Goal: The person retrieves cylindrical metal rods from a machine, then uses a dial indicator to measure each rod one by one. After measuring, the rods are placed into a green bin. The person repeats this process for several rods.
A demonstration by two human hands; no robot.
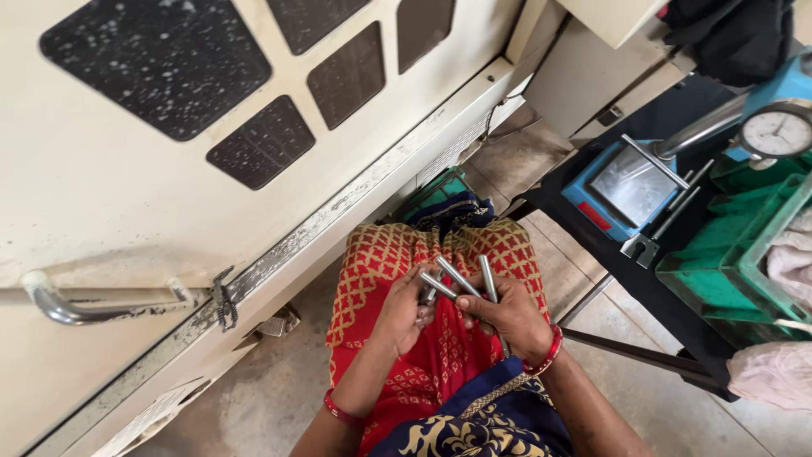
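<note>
Over the lap, against red and gold patterned cloth (397, 254), both hands meet around a small bundle of metal rods (461, 279). The right hand (507, 320) is clenched on the rods, which fan upward from its fingers as three shiny grey bars, one nearly upright, two slanting to the left. The left hand (404, 309) is curled against their lower ends, fingers bent round them, so both hands grip the same bundle. Red bangles sit on each wrist.

To the left stands a big cream machine door (169, 186) with dark speckled window panes and a curved steel handle (68, 309) low on it. To the right a black surface (677, 322) carries a blue gauge stand (630, 190) with a grey flat plate and a small red patch on its front edge, a round white dial gauge (776, 131) on a steel bar, and green plastic trays (732, 254) with pale cloth (791, 262) lying in them. A green crate (436, 193) shows on the concrete floor just beyond the knees
</note>
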